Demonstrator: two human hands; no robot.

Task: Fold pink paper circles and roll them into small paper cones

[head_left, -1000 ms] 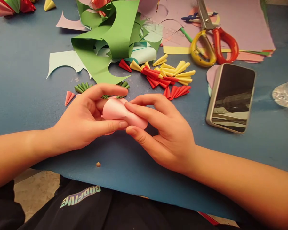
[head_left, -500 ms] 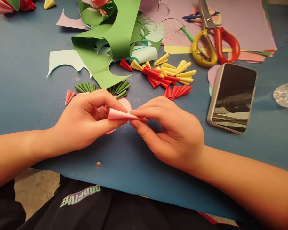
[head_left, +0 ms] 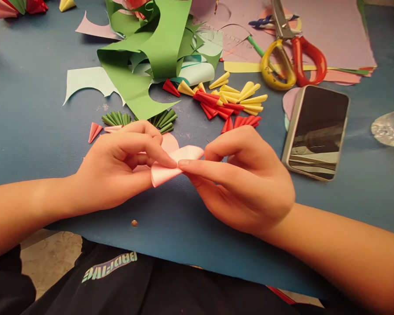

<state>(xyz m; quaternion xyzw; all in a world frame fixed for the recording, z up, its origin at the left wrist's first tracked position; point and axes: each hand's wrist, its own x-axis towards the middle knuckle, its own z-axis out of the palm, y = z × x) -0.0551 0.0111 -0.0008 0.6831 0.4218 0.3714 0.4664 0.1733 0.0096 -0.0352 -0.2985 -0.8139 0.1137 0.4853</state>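
Since half a second ago, the pink paper (head_left: 188, 153) has gone from a narrow roll to a looser, opened curl, its two flaps spreading to either side of the pinch, and the right hand (head_left: 246, 179) has lifted its knuckles. Right thumb and forefinger are clamped on the paper near its middle; another finger of that hand curls beside its far right edge. The left hand (head_left: 121, 164) pinches it too, forefinger on top, almost touching the right forefinger, while the thumb's tip is hidden behind the near flap. The paper is held in front of the person, over the blue table (head_left: 170, 245).

Just behind it, partly covered by the left hand, lies what looks like a pink disc (head_left: 170, 142). Beyond the left hand are green cones (head_left: 116, 118) and a pink cone (head_left: 94, 132). Red cones (head_left: 246, 121) and yellow cones (head_left: 249, 92) lie mixed past the right hand. Farther out are green paper scraps (head_left: 167, 43), a phone (head_left: 318, 131) and scissors (head_left: 282, 26), whose handles are yellow and red.
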